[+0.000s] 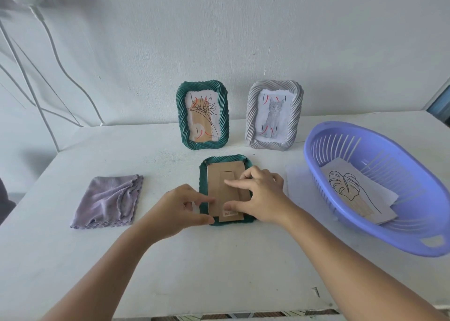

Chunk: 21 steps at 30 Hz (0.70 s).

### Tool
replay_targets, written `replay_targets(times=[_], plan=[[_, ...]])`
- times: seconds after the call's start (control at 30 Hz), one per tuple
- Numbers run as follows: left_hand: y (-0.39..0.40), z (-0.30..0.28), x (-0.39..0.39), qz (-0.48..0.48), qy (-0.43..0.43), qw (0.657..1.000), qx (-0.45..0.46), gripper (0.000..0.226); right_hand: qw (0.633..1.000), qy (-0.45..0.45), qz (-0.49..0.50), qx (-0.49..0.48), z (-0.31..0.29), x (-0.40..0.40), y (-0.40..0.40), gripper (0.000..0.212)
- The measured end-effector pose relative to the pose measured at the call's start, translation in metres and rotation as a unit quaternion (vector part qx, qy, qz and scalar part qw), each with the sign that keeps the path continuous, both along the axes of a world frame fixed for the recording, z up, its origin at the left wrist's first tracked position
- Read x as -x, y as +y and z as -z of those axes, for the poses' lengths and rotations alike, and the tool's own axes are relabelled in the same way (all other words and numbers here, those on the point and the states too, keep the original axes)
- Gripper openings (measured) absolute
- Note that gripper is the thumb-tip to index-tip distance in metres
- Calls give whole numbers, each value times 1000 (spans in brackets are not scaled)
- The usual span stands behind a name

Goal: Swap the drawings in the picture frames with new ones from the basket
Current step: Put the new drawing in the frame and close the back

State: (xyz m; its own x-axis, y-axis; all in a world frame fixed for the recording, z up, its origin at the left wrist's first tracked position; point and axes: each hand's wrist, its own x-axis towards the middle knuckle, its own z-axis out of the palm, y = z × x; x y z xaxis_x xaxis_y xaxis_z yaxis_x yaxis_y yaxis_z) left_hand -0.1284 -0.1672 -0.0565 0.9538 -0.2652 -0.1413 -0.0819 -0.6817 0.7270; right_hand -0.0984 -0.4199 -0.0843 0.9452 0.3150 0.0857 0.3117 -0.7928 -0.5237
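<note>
— frame position? 
— it is laid face-down mid-table, cardboard backing up.
— hands?
— its left rim is pinched by the left hand; the backing is pressed by the right hand, fingers fairly straight.

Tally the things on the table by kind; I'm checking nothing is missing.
Picture frames: 3 (green upright, grey upright, green face down)
Baskets: 1
Cloths: 1
Drawings in the basket: 1 on top; others underneath, uncountable
Total: 6
</note>
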Motion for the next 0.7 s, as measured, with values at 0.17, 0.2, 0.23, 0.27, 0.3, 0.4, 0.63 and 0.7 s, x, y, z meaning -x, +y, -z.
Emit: replay_targets(times=[0.17,0.2,0.23,0.27,0.3,0.4,0.63,0.7], plan=[[0,2,0,-2,-11,1000,-2,40,1000,9,4,-10,0,-1,1,76],[1,3,0,-3,-18,1000,-4,39,1000,10,5,-10,0,0,1,75],[1,5,1,-4,-26,1000,-5,39,1000,11,7,-8,0,0,1,73],[1,6,2,-5,-35,999,-5,39,1000,11,8,-6,-1,0,1,71],[0,8,3,-3,-46,999,-6,38,1000,12,9,-5,-1,-1,1,69],[-1,12,8,4,-80,997,-13,36,1000,17,8,-11,-3,-1,2,68],[-12,19,21,-21,-143,989,3,25,1000,20,11,-18,-5,0,2,66],[-14,19,20,-33,-141,989,17,22,999,23,10,-21,-5,0,2,66]])
